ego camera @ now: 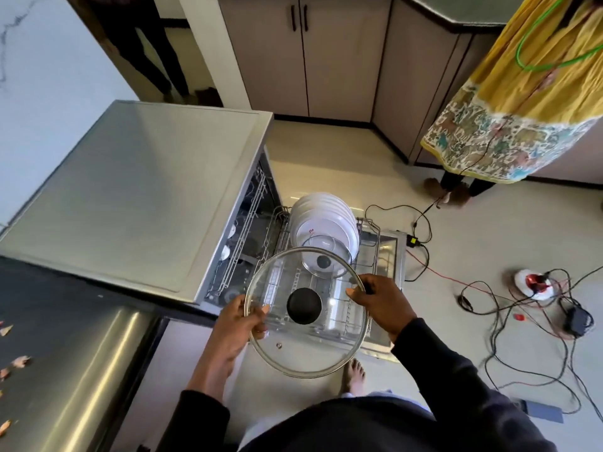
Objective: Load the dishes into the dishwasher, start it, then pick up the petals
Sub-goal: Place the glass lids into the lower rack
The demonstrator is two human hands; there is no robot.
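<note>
I hold a large glass lid (293,347) with a black knob flat above the pulled-out lower rack (368,243) of the open dishwasher (130,197). My left hand (238,327) grips its left rim and my right hand (378,301) grips its right rim. Several white plates (326,220) stand upright in the rack's far end. A smaller glass lid (323,256) leans against them. Several pale orange petals (19,362) lie on the dark counter at the far left.
Another person in a yellow patterned dress (509,125) stands at the right by the cabinets (303,57). Tangled cables (522,321), a round white-and-red device (535,283) and a black adapter litter the floor to the right. My bare foot (354,376) is below the lid.
</note>
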